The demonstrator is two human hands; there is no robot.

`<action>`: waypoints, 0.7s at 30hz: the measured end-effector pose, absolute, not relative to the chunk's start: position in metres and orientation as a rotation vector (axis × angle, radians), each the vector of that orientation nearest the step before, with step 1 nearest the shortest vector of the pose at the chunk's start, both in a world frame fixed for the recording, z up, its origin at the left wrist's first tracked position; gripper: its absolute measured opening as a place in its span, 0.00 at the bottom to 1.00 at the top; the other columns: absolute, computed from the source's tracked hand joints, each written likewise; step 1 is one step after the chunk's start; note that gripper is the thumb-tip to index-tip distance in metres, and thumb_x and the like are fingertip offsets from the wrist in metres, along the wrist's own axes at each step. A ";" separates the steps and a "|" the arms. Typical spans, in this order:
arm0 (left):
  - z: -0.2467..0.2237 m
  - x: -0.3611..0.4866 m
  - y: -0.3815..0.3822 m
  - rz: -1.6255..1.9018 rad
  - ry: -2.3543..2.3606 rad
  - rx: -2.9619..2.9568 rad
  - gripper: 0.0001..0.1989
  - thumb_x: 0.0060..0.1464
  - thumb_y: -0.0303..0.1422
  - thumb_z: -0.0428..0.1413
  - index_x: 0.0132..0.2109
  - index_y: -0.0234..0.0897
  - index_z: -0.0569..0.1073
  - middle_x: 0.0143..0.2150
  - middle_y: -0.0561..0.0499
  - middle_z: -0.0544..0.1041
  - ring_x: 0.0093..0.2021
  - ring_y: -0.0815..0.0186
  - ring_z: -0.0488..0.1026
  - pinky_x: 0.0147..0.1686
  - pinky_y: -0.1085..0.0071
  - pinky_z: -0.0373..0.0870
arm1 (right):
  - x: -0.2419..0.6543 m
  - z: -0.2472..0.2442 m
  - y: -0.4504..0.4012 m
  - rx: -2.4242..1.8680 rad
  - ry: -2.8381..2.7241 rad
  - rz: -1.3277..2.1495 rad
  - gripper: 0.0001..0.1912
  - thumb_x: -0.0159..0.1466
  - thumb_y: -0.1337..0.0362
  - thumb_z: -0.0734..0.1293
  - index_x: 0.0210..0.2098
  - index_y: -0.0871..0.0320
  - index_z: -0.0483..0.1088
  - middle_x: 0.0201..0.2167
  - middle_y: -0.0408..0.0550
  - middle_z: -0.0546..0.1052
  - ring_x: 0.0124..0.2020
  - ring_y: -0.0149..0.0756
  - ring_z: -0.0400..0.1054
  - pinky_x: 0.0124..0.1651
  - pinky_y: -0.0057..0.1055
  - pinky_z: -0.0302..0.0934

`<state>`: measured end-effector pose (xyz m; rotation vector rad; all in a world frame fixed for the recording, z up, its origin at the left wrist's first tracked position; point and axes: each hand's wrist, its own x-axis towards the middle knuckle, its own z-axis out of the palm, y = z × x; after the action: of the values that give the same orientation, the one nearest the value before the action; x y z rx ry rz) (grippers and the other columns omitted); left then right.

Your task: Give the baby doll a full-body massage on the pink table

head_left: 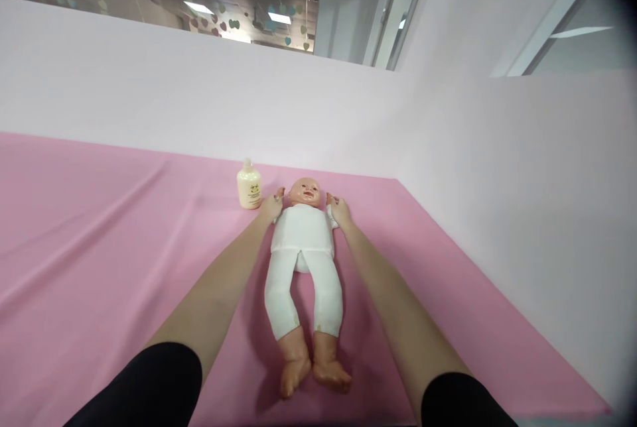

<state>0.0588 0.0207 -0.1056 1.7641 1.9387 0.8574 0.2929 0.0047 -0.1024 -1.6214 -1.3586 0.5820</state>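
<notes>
A baby doll point(302, 231) with a white cloth body and legs lies on its back on the pink sheet point(124, 248), head toward the wall and bare feet toward me. Both my arms reach forward along its sides. My left hand point(271, 206) is closed around the doll's arm on the left, near its small hand. On the other side my right hand point(340, 211) grips the doll's other arm close to its hand. The doll's arms are bent up beside its head, partly covered by my fingers. Just left of my left hand stands a cream-coloured bottle point(249, 187).
A white wall point(199, 95) rises behind the pink surface, and another white wall point(522, 201) borders it on the right. Above the back wall a window point(223, 2) has heart-shaped decorations. Folds run across the sheet on the left.
</notes>
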 end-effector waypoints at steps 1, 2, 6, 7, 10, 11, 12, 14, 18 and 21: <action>-0.106 0.058 0.024 0.830 1.935 1.789 0.25 0.61 0.48 0.43 0.52 0.36 0.71 0.48 0.38 0.77 0.52 0.49 0.72 0.48 0.59 0.65 | 0.294 -0.103 0.008 -1.638 -1.368 0.596 0.18 0.65 0.57 0.56 0.41 0.64 0.70 0.41 0.60 0.77 0.44 0.42 0.72 0.48 0.36 0.62; -0.106 0.057 0.026 0.818 1.923 1.808 0.24 0.61 0.48 0.43 0.53 0.37 0.71 0.48 0.39 0.77 0.52 0.49 0.72 0.48 0.59 0.65 | 0.296 -0.104 0.010 -1.653 -1.378 0.608 0.17 0.65 0.58 0.57 0.38 0.65 0.71 0.39 0.60 0.78 0.42 0.43 0.72 0.48 0.37 0.62; -0.105 0.056 0.020 0.836 1.886 1.790 0.23 0.60 0.45 0.45 0.53 0.33 0.70 0.50 0.36 0.76 0.53 0.49 0.71 0.48 0.60 0.65 | 0.297 -0.101 0.004 -1.645 -1.391 0.603 0.18 0.65 0.58 0.57 0.43 0.65 0.69 0.43 0.61 0.76 0.45 0.43 0.71 0.49 0.37 0.61; -0.106 0.055 0.014 0.899 1.859 1.787 0.23 0.60 0.43 0.45 0.54 0.31 0.69 0.51 0.36 0.75 0.53 0.50 0.71 0.49 0.60 0.65 | 0.297 -0.100 -0.002 -1.617 -1.390 0.591 0.19 0.66 0.57 0.57 0.48 0.64 0.67 0.47 0.60 0.75 0.47 0.41 0.70 0.50 0.36 0.61; -0.108 0.048 -0.016 1.248 1.619 1.933 0.23 0.60 0.39 0.47 0.59 0.31 0.62 0.55 0.38 0.71 0.54 0.54 0.69 0.51 0.61 0.65 | 0.300 -0.098 -0.030 -1.372 -1.486 0.518 0.23 0.66 0.58 0.57 0.58 0.61 0.57 0.55 0.56 0.70 0.53 0.37 0.67 0.54 0.34 0.61; -0.109 0.045 -0.028 1.322 1.522 2.055 0.25 0.59 0.38 0.48 0.60 0.32 0.59 0.57 0.39 0.70 0.55 0.55 0.68 0.52 0.61 0.65 | 0.302 -0.098 -0.042 -1.227 -1.578 0.474 0.24 0.66 0.58 0.57 0.59 0.59 0.56 0.56 0.56 0.69 0.54 0.37 0.66 0.55 0.35 0.60; -0.110 0.041 -0.040 1.337 1.456 2.180 0.27 0.58 0.39 0.50 0.61 0.32 0.58 0.56 0.38 0.69 0.55 0.54 0.67 0.52 0.59 0.64 | 0.306 -0.099 -0.054 -1.115 -1.690 0.424 0.26 0.65 0.58 0.59 0.60 0.58 0.55 0.57 0.55 0.68 0.57 0.38 0.64 0.57 0.36 0.59; -0.111 0.035 -0.062 1.257 1.288 2.439 0.24 0.57 0.37 0.51 0.59 0.32 0.61 0.54 0.39 0.71 0.54 0.54 0.68 0.53 0.58 0.63 | 0.314 -0.104 -0.077 -1.032 -1.889 0.312 0.27 0.65 0.58 0.60 0.62 0.55 0.54 0.59 0.53 0.66 0.59 0.40 0.62 0.61 0.40 0.56; -0.113 0.028 -0.086 1.118 1.045 2.685 0.17 0.60 0.34 0.48 0.54 0.35 0.66 0.53 0.41 0.72 0.55 0.56 0.67 0.57 0.57 0.61 | 0.329 -0.115 -0.109 -0.958 -2.186 0.079 0.24 0.65 0.61 0.60 0.60 0.55 0.59 0.57 0.53 0.68 0.60 0.44 0.61 0.62 0.47 0.54; -0.113 0.025 -0.093 1.123 1.003 2.670 0.16 0.59 0.33 0.49 0.53 0.36 0.67 0.55 0.42 0.72 0.58 0.55 0.65 0.59 0.55 0.58 | 0.333 -0.119 -0.120 -0.918 -2.216 0.058 0.22 0.65 0.65 0.58 0.59 0.55 0.61 0.57 0.52 0.69 0.61 0.43 0.59 0.63 0.47 0.54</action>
<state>0.0253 -0.0934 -0.1134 2.6699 1.0032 1.1233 0.3334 -0.1203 -0.1195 -0.9176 -2.2163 0.0580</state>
